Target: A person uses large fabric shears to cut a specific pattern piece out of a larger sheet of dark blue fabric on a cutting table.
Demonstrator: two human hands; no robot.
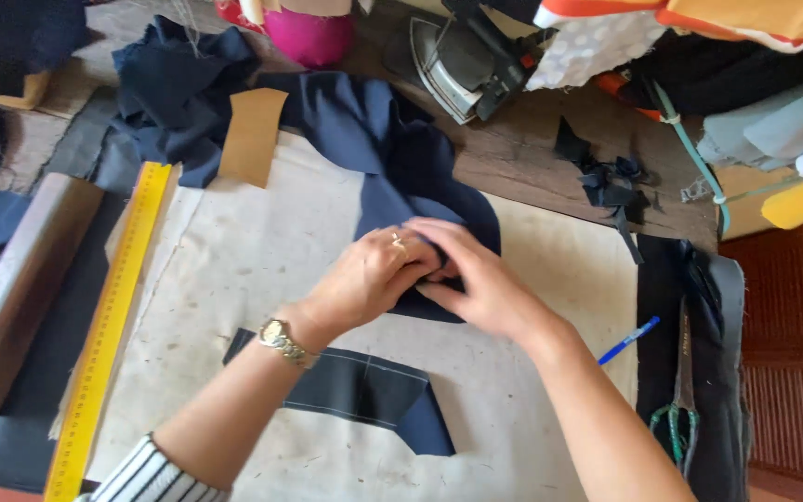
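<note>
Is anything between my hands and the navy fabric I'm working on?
Nothing visible. The left hand and right hand both rest directly on the navy fabric, fingers meeting over its folded edge. The yellow ruler, the blue pen and the chalk-marked navy piece all lie off to the sides.

Pretty sure we're looking at a tailoring workshop here. We've got a padded pressing cloth [234,270] over a worn wooden table [532,158], a long yellow ruler [109,325], an iron [462,60], navy fabric offcuts [178,93], a cardboard pattern piece [253,135], and scissors [676,428] off to the side.
</note>
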